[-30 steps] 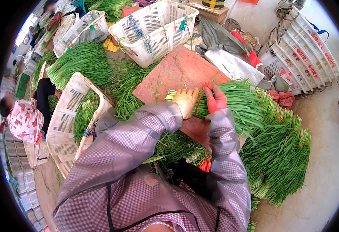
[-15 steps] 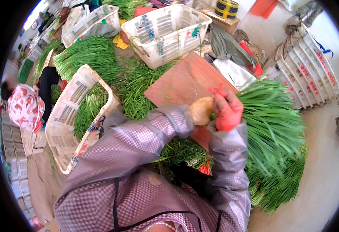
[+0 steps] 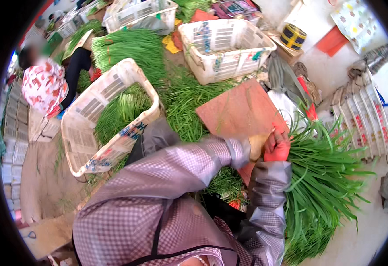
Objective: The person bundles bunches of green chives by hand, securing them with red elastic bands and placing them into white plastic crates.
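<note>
Your left hand in tan glove (image 3: 257, 146) and your right hand in red glove (image 3: 277, 150) meet closely. Right fingers are bent inward, left ones hidden; I cannot tell what either grips. The bunch of long green leaves (image 3: 327, 173) spreads at four o'clock from them, the flat reddish board (image 3: 240, 106) lies at eleven, the white slotted plastic basket (image 3: 81, 116) at nine.

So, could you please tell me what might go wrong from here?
The long green leaves fan out widely to the right of the right hand, so some might bend or slip loose. The left hand sits close beside it, so the gloved fingers could get in each other's way.
</note>
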{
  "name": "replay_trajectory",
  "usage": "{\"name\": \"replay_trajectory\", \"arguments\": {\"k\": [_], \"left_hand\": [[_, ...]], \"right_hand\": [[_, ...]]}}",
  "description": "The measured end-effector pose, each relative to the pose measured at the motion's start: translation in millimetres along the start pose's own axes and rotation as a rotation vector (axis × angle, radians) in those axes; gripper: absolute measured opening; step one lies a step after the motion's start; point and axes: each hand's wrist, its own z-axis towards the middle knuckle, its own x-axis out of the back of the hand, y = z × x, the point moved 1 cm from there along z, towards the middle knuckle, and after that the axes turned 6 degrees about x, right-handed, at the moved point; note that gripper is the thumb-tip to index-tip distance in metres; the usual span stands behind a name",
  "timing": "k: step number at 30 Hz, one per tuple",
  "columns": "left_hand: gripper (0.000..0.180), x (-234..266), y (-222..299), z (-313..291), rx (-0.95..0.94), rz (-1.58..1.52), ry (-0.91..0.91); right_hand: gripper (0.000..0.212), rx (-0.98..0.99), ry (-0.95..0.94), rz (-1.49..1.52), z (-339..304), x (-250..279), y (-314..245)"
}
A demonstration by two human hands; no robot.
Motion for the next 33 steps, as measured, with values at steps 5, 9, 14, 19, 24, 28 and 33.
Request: {"name": "replay_trajectory", "arguments": {"k": [5,9,14,19,24,28,33], "left_hand": [[0.073,74,43,2,-0.394,0.614,0.132],[0.117,82,16,-5,-0.122,0.784,-0.287],[0.069,43,-32,-14,0.020,0.752,-0.260],[0.054,38,-58,-7,-0.096,0.665,-0.104],[0.044,26,-42,-16,-0.206,0.706,-0.014],[0.041,23,-51,-29,-0.203,0.719,0.052],[0.044,22,-37,-31,-0.161,0.805,0.026]], "right_hand": [[0.019,0.163,-0.054,0.041,15,-26,-31],[0.021,0.079,0.187,-0.007,15,-2,17],[0.014,-0.081,0.100,-0.240,3,-3,62],[0.005,0.195,-0.489,-0.860,-65,-43,83],[0.022,-0.348,-0.812,-0.682,-85,11,144],[0.032,-0.372,-1.070,-0.854,-96,27,162],[0.040,-0.389,-0.958,-1.161,-82,20,173]]}}
